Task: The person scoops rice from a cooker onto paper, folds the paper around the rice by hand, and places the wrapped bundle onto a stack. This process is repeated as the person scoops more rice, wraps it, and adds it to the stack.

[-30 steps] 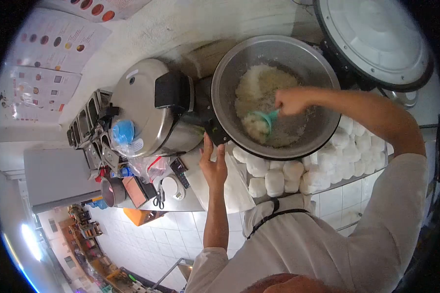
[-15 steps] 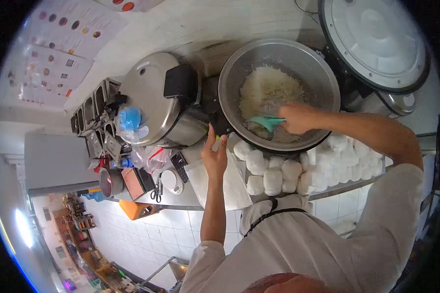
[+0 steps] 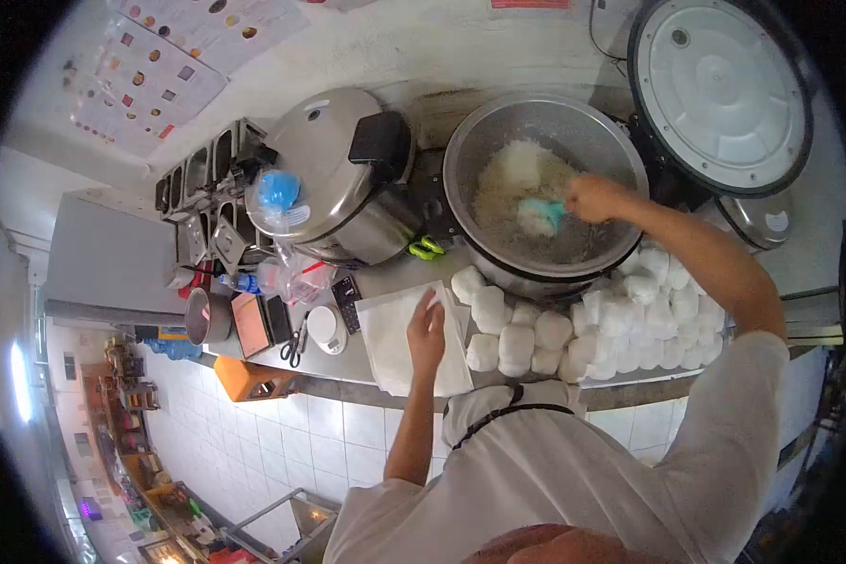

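My right hand is closed around a teal scoop, whose blade rests in the white rice inside a big round metal pot. Rice lies over the scoop's blade. Over a stack of white paper sheets, my left hand hovers with its fingers apart and holds nothing. Several white wrapped bundles sit in rows in front of the pot, right of the sheets.
A closed steel cooker stands left of the pot, a raised round lid to its right. Green clips, a white scale, scissors and a small pot lie along the counter.
My left hand has let go of the pot's side handle and drawn back over the paper. The scoop has moved up and right within the rice, and the view has shifted slightly.
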